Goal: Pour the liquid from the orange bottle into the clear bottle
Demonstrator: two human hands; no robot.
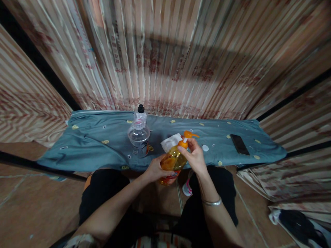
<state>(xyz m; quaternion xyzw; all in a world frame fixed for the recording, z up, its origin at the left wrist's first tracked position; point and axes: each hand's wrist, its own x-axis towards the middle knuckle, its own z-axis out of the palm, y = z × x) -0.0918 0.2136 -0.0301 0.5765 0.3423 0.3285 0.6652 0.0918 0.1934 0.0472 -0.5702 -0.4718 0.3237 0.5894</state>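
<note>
A clear pump bottle (172, 160) of yellow-amber liquid is held tilted over my lap, at the near edge of the cloth-covered table. My left hand (156, 168) wraps round its body. The fingers of my right hand (194, 155) close round the orange pump top (183, 144) at its neck; the orange spout points right. Behind the bottle lies a white tissue or wipe (171, 141), partly hidden by it. To the left stands a clear plastic bottle (139, 137) with an open mouth, and just behind it a clear bottle with a black cap (141, 109).
A small white round cap (205, 148) lies right of my right hand. Farther right rests a dark phone (239, 144). The table carries a blue-grey patterned cloth (90, 137). Striped curtains (165, 69) and black poles (38, 58) surround it. A shoe (300, 224) is on the floor at right.
</note>
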